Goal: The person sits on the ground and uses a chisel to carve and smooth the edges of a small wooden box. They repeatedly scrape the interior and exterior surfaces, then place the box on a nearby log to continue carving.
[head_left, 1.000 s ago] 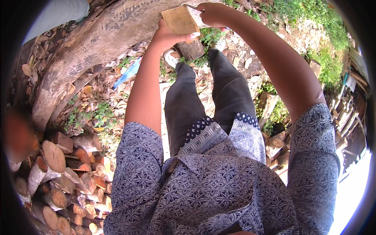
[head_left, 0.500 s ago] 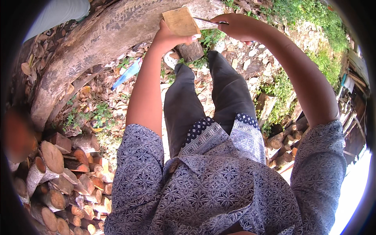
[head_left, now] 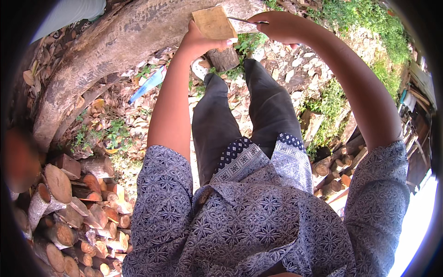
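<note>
My left hand (head_left: 197, 41) grips a squarish pale-brown wooden block (head_left: 214, 23) from below, with the thumb at its left edge and fingertips showing at its lower right corner. My right hand (head_left: 279, 27) is closed around a thin, dark, pointed metal tool (head_left: 239, 20). The tool's tip is at the block's right edge; whether it touches the wood I cannot tell. Its handle is hidden inside my fist, so its exact kind does not show. Both arms are stretched out in front of me, above a large curved log (head_left: 115, 46).
A short upright stump (head_left: 223, 60) stands between my feet. On the leaf-covered ground to the left lies a blue pointed object (head_left: 148, 86). Cut firewood (head_left: 60, 182) is stacked at the lower left, with more wood (head_left: 330, 173) at right. Pale fabric (head_left: 69, 16) shows at the upper left.
My right hand and the tool have risen slightly in the picture. The block has tipped a little and shifted slightly up. Both grips are unchanged.
</note>
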{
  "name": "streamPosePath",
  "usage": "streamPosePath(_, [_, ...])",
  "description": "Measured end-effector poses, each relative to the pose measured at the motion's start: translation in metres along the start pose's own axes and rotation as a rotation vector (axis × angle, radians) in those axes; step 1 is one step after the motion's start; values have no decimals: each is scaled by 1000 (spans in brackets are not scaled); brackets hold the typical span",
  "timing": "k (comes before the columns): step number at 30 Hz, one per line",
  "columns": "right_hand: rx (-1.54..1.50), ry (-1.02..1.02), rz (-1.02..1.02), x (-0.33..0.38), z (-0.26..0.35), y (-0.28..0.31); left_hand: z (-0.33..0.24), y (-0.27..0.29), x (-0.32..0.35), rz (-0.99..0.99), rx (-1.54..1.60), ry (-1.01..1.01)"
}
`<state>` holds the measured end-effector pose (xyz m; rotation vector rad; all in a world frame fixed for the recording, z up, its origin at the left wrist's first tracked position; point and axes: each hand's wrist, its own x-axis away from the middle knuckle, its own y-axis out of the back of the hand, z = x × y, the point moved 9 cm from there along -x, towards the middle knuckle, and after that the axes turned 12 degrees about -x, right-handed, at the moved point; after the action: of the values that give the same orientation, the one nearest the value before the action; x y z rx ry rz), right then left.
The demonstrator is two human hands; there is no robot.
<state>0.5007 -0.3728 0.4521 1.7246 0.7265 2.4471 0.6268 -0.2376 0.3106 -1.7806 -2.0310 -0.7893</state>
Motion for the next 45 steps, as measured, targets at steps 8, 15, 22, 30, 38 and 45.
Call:
streamPosePath(8, [-15, -28, 21, 3, 5, -3, 3, 0, 0, -26, -54, 16])
streamPosePath(15, [-67, -10, -39, 12, 11, -9, -1, 2, 3, -66, -90, -23])
streamPosePath(22, [-105, 2, -55, 8, 6, -14, 0, 1, 5, -17, -41, 38])
streamPosePath(30, [-236, -43, -73, -55, -5, -3, -8, 9, 0, 4, -96, 26])
streamPosePath(38, [-768, -135, -42, 11, -48, -29, -30, 16, 23, -303, 388, 27])
streamPosePath(45, [-1213, -99, -82, 40, -63, -63, -19, 14, 21, -492, 413, 96])
